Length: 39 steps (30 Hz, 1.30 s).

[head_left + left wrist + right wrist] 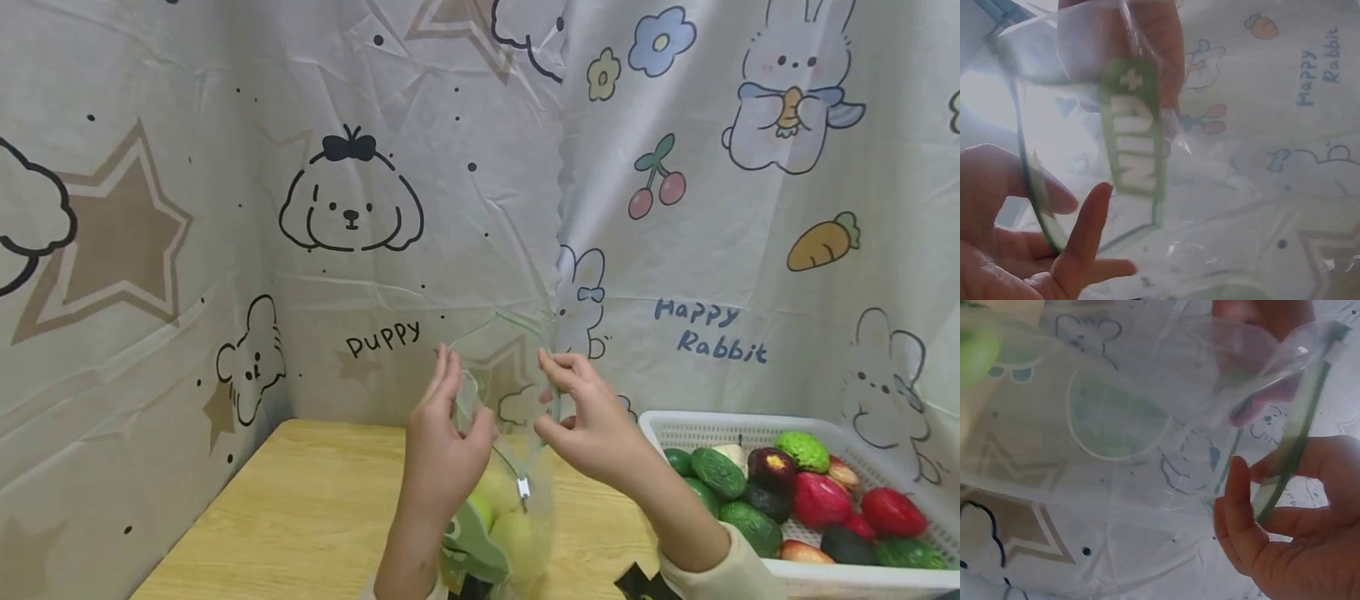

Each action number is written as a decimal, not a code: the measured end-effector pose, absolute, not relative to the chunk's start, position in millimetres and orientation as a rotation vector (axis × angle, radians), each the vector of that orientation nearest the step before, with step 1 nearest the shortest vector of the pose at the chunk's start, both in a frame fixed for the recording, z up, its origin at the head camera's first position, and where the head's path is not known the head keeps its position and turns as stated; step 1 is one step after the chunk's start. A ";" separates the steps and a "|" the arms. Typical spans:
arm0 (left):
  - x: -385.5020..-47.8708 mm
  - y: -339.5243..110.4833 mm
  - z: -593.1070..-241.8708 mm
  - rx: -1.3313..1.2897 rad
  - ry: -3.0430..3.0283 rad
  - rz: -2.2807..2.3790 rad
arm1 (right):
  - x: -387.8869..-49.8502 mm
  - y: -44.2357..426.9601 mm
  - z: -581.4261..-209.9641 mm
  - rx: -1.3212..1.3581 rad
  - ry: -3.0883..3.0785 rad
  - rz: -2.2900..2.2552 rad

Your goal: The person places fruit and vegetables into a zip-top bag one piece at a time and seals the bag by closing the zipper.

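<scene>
A clear zip bag [542, 508] with a green rim stands at the middle of the head view, its mouth spread wide. My left hand [448, 433] holds the left side of the rim, and my right hand [592, 421] grips the right side between thumb and fingers. A white zip slider [523, 488] hangs at the near edge of the mouth. Low in the bag lie yellow-green round fruits [513, 533], partly behind a green printed figure [474, 542]. In the left wrist view, a green label [1135, 128] shows on the bag.
To the right, a white plastic basket [847, 575] holds avocados [718, 472], a red fruit [821, 500], a bright green fruit [802, 450] and several others. Wooden tabletop [300, 500] extends to the left. A printed curtain [465, 208] surrounds the table's back and sides.
</scene>
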State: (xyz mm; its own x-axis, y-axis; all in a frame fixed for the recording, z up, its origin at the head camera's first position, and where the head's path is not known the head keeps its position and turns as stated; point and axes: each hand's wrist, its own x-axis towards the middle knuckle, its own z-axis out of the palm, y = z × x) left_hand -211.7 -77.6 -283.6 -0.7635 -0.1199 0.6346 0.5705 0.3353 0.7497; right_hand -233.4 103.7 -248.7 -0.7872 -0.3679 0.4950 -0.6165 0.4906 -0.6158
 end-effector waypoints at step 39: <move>-203.8 -99.9 -285.3 -0.276 -2.004 -1.346 | -227.7 109.2 -260.4 0.548 -2.364 1.645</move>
State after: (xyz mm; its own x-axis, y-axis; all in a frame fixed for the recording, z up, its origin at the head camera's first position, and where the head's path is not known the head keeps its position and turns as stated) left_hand -203.8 -99.9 -285.3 -0.7348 -0.1968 0.6491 0.5265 0.4379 0.7288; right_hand -227.7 109.2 -260.4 -0.9090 -0.1808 0.3756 -0.4150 0.3082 -0.8560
